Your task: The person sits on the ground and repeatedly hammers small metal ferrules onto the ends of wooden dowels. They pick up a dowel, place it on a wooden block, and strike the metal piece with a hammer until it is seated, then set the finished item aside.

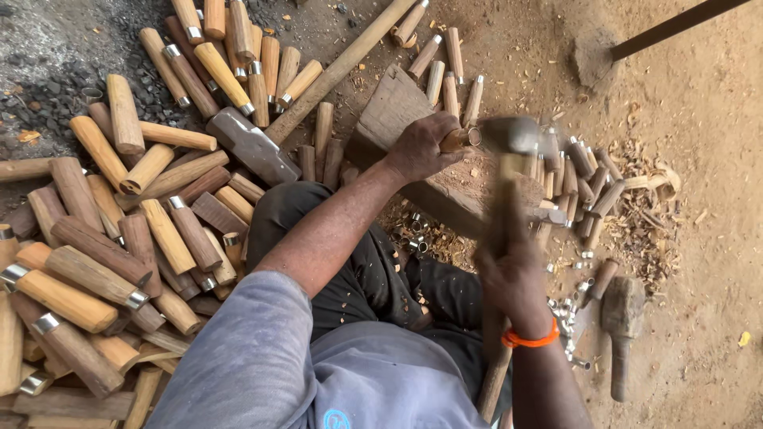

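Observation:
My left hand (420, 148) grips a short wooden handle (455, 140) with a metal ring (474, 137) on its end, holding it on a worn wooden block (393, 111). My right hand (515, 278), with an orange band at the wrist, is closed around the shaft of a hammer (502, 206). The hammer's metal head (513, 135) is blurred and sits right beside the ringed end of the handle.
A big pile of wooden handles (103, 238), some with metal rings, lies at the left and top. A sledgehammer (262, 147) rests beside the block. More handles (584, 179), loose metal rings (413, 234), wood shavings (652, 230) and a wooden mallet (621, 318) lie on the dirt at right.

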